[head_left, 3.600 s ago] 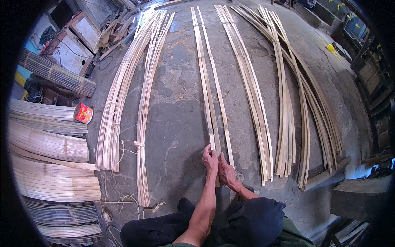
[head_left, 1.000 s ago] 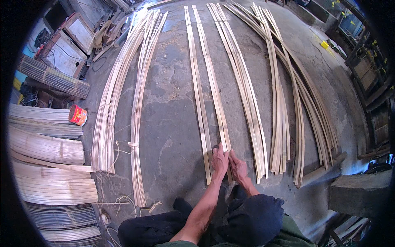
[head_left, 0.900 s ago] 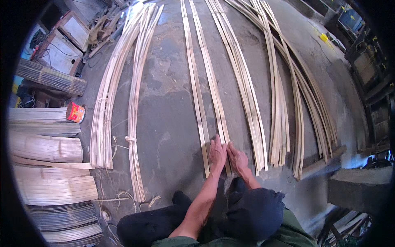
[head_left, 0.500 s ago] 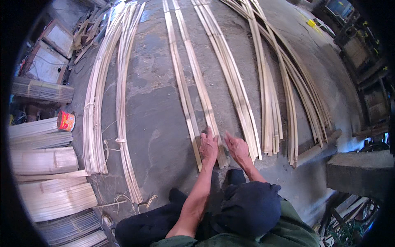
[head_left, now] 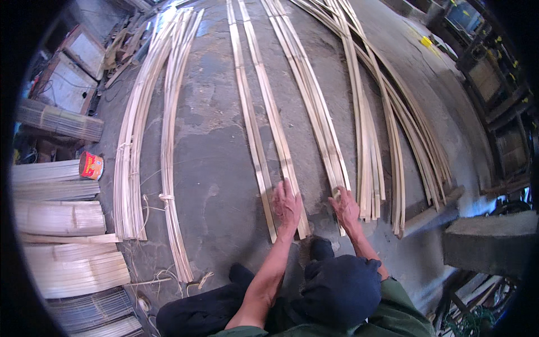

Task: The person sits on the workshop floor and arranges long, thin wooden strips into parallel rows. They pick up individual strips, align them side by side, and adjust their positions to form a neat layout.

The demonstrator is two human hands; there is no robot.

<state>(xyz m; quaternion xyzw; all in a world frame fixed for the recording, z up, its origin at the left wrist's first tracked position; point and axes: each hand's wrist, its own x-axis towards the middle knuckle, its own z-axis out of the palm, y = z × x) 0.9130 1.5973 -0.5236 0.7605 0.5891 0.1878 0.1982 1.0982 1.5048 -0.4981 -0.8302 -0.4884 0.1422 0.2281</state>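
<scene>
Long pale split-bamboo strips lie lengthwise on the floor before me. My left hand point(head_left: 287, 206) rests over the near part of a narrow strip point(head_left: 279, 137), fingers extended and slightly apart. Just left of it runs a similar strip point(head_left: 252, 140). To the right, my right hand point(head_left: 346, 212) is at the near end of a group of strips point(head_left: 315, 106). Its fingers are curved and apart over their right edge; neither hand visibly grips anything.
Tied strip bundles point(head_left: 130, 163) lie at left, beside stacked slatted pieces point(head_left: 78, 269) and a red tin point(head_left: 91, 165). More loose strips point(head_left: 368, 163) fan out at right, some crossing. A concrete block point(head_left: 488, 241) stands at far right.
My right hand has moved right, from between the strips onto the right-hand group. My left hand has shifted slightly nearer along its strip, and its fingers have straightened.
</scene>
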